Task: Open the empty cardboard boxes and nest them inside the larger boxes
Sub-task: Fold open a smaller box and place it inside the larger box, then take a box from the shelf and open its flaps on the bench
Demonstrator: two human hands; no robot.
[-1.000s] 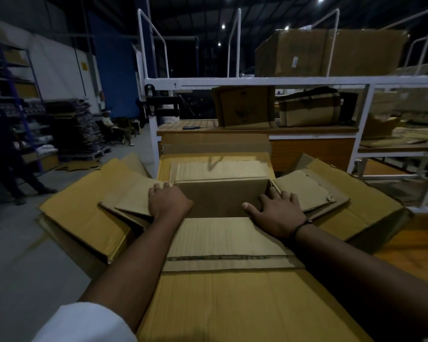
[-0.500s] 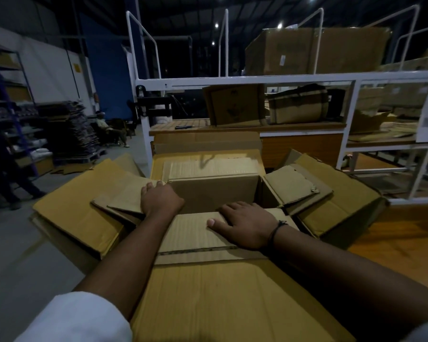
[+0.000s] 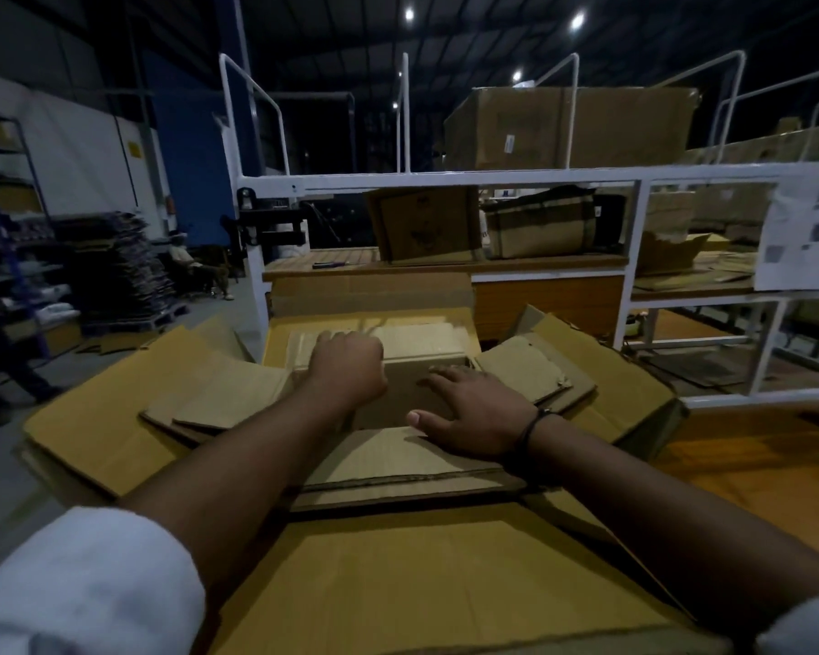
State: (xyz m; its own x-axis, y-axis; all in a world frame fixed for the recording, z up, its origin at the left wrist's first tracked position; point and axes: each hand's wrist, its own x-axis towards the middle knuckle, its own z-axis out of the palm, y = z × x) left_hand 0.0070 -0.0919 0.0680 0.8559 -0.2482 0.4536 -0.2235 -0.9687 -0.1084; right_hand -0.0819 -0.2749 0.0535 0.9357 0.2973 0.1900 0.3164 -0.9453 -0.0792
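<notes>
- The large box (image 3: 114, 418) stands open at the left edge of the wooden bench (image 3: 752, 465), with its four flaps spread flat outward; the nearest flap fills the bottom of the view
- The smaller box (image 3: 398, 394) sits nested inside the large box, in the middle of its opening, and is open too
- The smaller box's side flaps lie out on top of the large box's left and right flaps, its near flap lies toward the person and its far flap lies against the far side
- The left hand (image 3: 346, 366) reaches across the opening and rests on the far flap of the smaller box, near that box's far left corner; its back faces up and its fingers bend away from the camera, so I cannot tell whether they grip the flap or only press on it
- The right hand (image 3: 474, 413) lies palm down on the near right edge of the smaller box, fingers straight and spread apart, thumb out to the left, holding nothing
- A dark wristband (image 3: 533, 425) circles the right wrist, and a white sleeve (image 3: 81, 583) covers the upper left arm
- Past the far edge of the bench stands a white metal rack (image 3: 445, 179), with more cardboard boxes (image 3: 426, 224) on its wooden shelf
</notes>
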